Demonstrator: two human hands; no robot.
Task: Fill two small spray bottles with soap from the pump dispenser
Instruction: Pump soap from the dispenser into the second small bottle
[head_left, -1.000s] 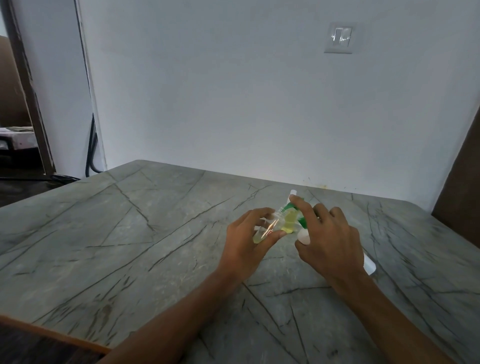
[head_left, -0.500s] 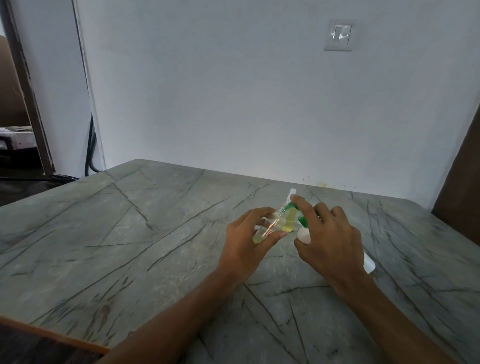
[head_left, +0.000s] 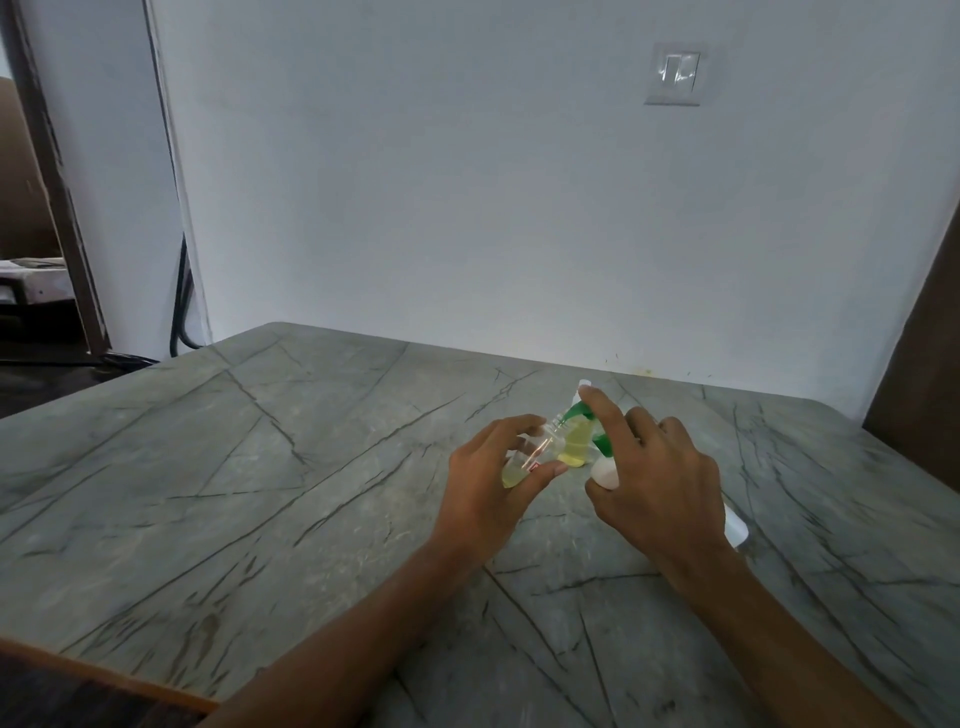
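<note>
My left hand (head_left: 488, 483) is closed on the small spray bottle (head_left: 530, 454): the thumb runs along the near side and the fingers curl over the far side, so the clear body is pinched between them. The bottle is held above the table (head_left: 260, 467), tilted, with its open neck raised towards the right and a pool of yellowish liquid at its lower end. Its neck meets the pump dispenser (head_left: 576, 441), which sits just beside it and directly in front of my right hand (head_left: 660, 483). The index finger (head_left: 605, 421) of that hand is extended and lies across the top of the dispenser, just below the white pump head (head_left: 583, 389). The other fingers are curled close behind the dispenser body. A rounded white object (head_left: 605, 473) shows under my right thumb, and a white end (head_left: 737, 530) shows on the table past my wrist. I cannot tell whether these are one item. The dispenser carries a green label (head_left: 576, 413) over pale yellow-green contents, and no writing on it is legible. The spray bottle bears a small red mark, too small to read. A wall switch (head_left: 675, 73) is mounted high on the wall.
</note>
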